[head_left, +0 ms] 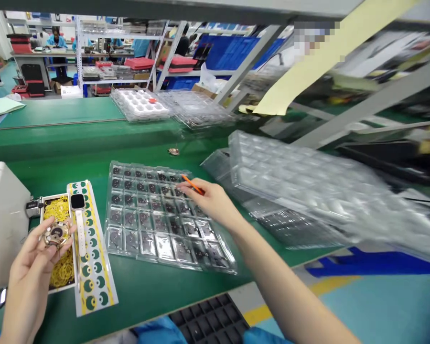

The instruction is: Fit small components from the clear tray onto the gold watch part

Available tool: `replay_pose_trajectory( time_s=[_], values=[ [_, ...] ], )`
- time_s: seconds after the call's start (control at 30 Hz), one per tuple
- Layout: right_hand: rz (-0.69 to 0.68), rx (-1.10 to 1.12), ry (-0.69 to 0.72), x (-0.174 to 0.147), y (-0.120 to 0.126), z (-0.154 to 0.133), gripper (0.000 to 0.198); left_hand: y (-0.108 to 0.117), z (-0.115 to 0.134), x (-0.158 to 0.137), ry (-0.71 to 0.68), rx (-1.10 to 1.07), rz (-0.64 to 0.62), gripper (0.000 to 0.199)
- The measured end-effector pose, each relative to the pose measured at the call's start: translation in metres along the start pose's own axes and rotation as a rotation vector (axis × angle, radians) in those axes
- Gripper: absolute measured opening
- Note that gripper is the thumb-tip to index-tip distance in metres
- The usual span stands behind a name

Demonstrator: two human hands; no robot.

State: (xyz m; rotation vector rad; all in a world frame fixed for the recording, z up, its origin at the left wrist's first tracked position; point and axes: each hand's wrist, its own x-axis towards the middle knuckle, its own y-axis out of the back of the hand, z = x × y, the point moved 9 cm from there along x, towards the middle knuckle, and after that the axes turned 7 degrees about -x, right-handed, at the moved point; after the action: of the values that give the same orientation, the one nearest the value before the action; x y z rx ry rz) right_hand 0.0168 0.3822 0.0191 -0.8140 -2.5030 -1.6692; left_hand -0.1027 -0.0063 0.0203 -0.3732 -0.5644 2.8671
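Our left hand (34,267) holds a small round gold part (56,234) pinched between thumb and fingertips, face up near the strip (93,267) where a watch (79,210) lies, so its workings show. Our right hand (211,200) reaches over the clear tray (165,220) of dark parts on the green table (75,143), its grip closed on orange tweezers (192,185) whose tip points into a far pocket. Stacked clear trays (308,186) lie just beside, to the right.
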Motion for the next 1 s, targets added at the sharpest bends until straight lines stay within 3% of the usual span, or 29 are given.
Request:
replay_pose_trajectory(
  time_s=[0.1, 0.27, 0.6, 0.77, 0.87, 0.93, 1.0],
  values=[
    [-0.137, -0.121, 0.104, 0.023, -0.012, 0.013, 0.024, -0.002, -0.003, 0.001, 0.005, 0.025, -0.002, 0.036],
    [-0.327, -0.276, 0.271, 0.033, -0.041, 0.004, 0.022, -0.007, -0.008, 0.002, 0.023, 0.042, -0.060, 0.037],
    [-0.281, -0.360, 0.397, 0.023, -0.052, 0.002, 0.022, -0.014, -0.020, -0.001, 0.091, 0.036, -0.155, 0.035],
    [-0.180, -0.292, 0.460, 0.026, -0.045, -0.001, 0.029, -0.019, -0.022, -0.001, 0.113, 0.022, -0.199, 0.033],
    [-0.056, -0.251, 0.462, 0.022, -0.032, -0.019, 0.033, -0.024, -0.021, -0.004, 0.132, -0.016, -0.225, 0.031],
    [0.052, -0.159, 0.413, 0.016, -0.018, -0.046, 0.030, -0.028, -0.021, -0.006, 0.161, -0.042, -0.248, 0.031],
    [0.202, 0.127, 0.212, 0.009, 0.003, -0.072, 0.020, -0.032, -0.021, -0.009, 0.183, -0.054, -0.279, 0.032]
  ],
)
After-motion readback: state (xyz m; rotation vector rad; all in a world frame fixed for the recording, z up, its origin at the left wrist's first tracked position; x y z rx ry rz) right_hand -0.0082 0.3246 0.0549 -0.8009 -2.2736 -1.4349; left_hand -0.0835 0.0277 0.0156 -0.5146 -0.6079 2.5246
